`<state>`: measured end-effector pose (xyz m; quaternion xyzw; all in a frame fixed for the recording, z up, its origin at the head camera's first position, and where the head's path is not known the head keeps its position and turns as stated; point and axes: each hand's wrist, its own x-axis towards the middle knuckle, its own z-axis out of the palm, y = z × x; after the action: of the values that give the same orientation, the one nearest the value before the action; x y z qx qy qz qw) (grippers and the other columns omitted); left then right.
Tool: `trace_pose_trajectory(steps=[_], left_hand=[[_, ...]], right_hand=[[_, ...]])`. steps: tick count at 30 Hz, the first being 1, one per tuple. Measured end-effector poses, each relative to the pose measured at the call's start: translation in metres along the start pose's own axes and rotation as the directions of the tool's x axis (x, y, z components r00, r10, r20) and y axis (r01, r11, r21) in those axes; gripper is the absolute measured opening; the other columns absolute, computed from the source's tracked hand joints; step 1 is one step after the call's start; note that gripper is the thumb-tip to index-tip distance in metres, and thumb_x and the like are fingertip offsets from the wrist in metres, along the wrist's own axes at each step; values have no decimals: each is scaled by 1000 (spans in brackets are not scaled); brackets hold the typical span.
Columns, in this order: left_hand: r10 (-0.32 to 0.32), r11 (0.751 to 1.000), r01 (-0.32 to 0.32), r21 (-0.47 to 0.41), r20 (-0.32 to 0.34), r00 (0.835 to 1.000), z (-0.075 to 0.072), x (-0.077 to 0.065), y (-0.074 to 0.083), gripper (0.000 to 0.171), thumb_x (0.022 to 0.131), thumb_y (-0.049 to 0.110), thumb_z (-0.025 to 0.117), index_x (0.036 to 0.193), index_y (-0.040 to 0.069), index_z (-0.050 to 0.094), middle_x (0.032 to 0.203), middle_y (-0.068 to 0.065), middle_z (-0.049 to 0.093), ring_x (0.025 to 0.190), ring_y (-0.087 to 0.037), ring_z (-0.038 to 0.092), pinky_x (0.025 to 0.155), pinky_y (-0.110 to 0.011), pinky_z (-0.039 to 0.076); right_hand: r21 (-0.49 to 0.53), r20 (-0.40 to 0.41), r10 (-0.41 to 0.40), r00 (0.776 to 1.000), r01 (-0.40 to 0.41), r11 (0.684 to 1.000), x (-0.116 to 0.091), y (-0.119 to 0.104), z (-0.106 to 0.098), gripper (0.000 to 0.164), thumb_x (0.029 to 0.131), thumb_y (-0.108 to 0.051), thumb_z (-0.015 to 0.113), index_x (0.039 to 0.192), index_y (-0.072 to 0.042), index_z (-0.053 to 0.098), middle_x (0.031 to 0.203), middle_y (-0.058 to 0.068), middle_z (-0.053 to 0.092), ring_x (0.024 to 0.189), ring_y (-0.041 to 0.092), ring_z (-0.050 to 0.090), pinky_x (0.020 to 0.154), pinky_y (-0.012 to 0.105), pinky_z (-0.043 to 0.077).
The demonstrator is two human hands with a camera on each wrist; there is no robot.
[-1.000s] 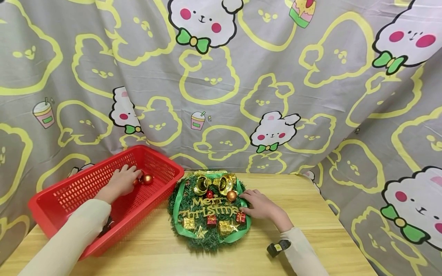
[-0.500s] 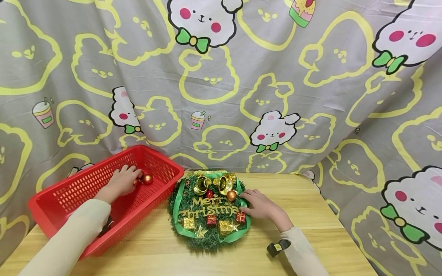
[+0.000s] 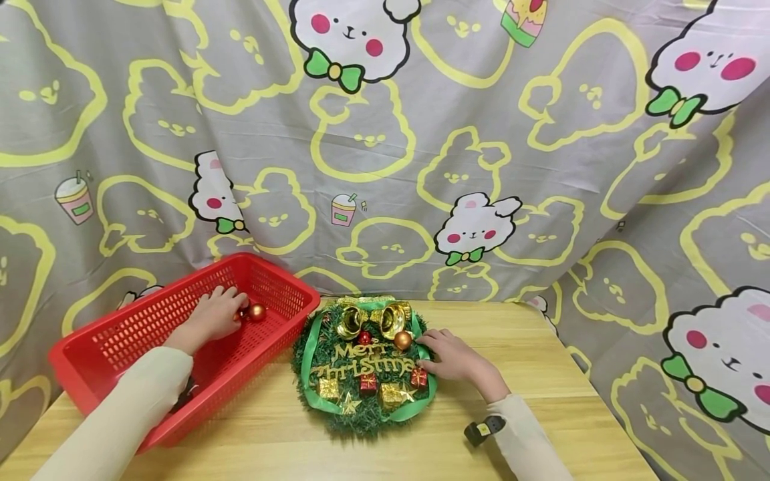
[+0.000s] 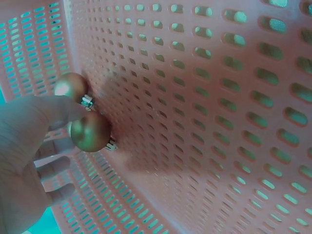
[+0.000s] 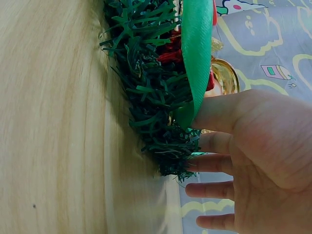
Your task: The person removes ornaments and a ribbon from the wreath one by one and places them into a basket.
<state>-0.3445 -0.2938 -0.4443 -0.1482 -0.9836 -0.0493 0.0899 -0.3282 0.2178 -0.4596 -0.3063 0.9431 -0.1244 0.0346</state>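
Inside the red plastic basket (image 3: 84, 387), my left hand (image 3: 210, 317) pinches a copper-gold bauble (image 4: 91, 131) between thumb and index finger. The other fingers spread loosely behind it. A second gold bauble (image 3: 257, 312) lies close beside it, apart from the grip. My right hand (image 3: 454, 357) touches the right edge of a green Christmas wreath (image 3: 367, 419). Its thumb meets the green ribbon (image 5: 195, 58), and the fingers extend straight along the greenery. The wreath carries gold "Merry Christmas" lettering (image 3: 361, 367), gold bells (image 3: 394, 321), small gift boxes, stars and a copper bauble (image 3: 402, 341).
The basket sits at an angle on the left of the wooden table (image 3: 289, 454). A dark object (image 3: 185, 394) lies in its near end, partly behind the left sleeve. A patterned grey curtain (image 3: 385, 200) hangs directly behind the table. A black wrist device (image 3: 484, 431) is on the right forearm.
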Motion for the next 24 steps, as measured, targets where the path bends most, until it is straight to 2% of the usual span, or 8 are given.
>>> trace_pose_trajectory(steps=[5, 12, 18, 24], left_hand=[[-7, 1000, 7, -4, -12, 1000, -1, 2, -2, 24, 82, 10, 75, 103, 6, 64, 109, -20, 59, 101, -41, 49, 82, -64, 45], [-21, 1000, 21, -15, -18, 1000, -7, 5, -3, 37, 86, 14, 75, 118, 0, 62, 119, -25, 59, 110, -46, 48, 89, -69, 43], [-23, 999, 21, -41, -41, 999, -19, 6, 0, 30, 86, 14, 74, 112, 2, 63, 114, -22, 58, 105, -44, 48, 88, -69, 42], [-26, 998, 22, -62, -66, 997, -34, 8, 7, 28, 88, 15, 73, 112, 4, 64, 110, -18, 58, 103, -40, 46, 85, -62, 42]], right_hand=[[2, 1, 4, 1000, -4, 1000, 0, 0, -1, 50, 100, -32, 64, 140, -3, 58, 141, 18, 56, 129, 39, 52, 108, 58, 42], [1, 6, 2, 1000, -2, 1000, 0, -1, -1, 50, 100, -32, 64, 140, -3, 58, 141, 18, 56, 129, 40, 51, 108, 58, 42], [1, 10, 6, 1000, -6, 1000, -1, -2, -2, 50, 100, -32, 64, 140, -3, 58, 142, 18, 56, 130, 40, 51, 107, 58, 42], [-4, 9, 3, 1000, -3, 1000, -2, -2, -1, 50, 100, -32, 64, 140, -3, 58, 141, 18, 56, 129, 39, 52, 107, 57, 43]])
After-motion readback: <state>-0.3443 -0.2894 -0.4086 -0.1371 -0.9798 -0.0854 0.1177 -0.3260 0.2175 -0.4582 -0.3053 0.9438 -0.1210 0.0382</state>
